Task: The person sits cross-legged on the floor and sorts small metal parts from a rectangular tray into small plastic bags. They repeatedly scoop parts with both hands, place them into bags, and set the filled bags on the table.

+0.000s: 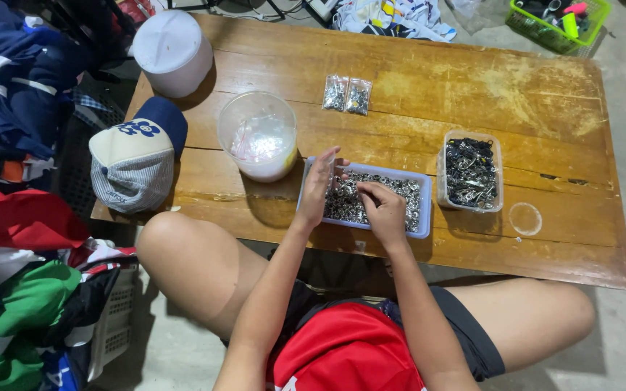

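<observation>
Sitting in a shallow blue tray [424, 206] right under both hands is a heap of small silvery metal pieces [409, 192], spread across most of the tray floor. The right hand [384, 210] rests on the heap, fingers curled down into the pieces as if pinching some; what exactly it grips is too small to tell. The left hand [320, 182] stands on edge at the tray's left end, palm turned inward, fingers loosely extended and slightly bent; whether it holds anything cannot be told.

Just left of the left hand stands a clear round tub [257, 135] with small clear bags inside. Beyond the hands, farther up the wooden table [472, 80], lie two small clear packets [347, 94] of silvery pieces, side by side and touching. To the right of the right hand, just beside the tray, is a clear square box [471, 172] filled with darker metal parts. Near that box, toward the table's near edge, lies a clear round lid [525, 219].

Well left of the hands, a cap [136, 156] with a blue crown and striped brim lies at the table's corner, and behind it stands a white round container [172, 52]. A green basket [558, 23] sits on the floor past the far right corner. Piled clothes [16, 217] lie left of the table.
</observation>
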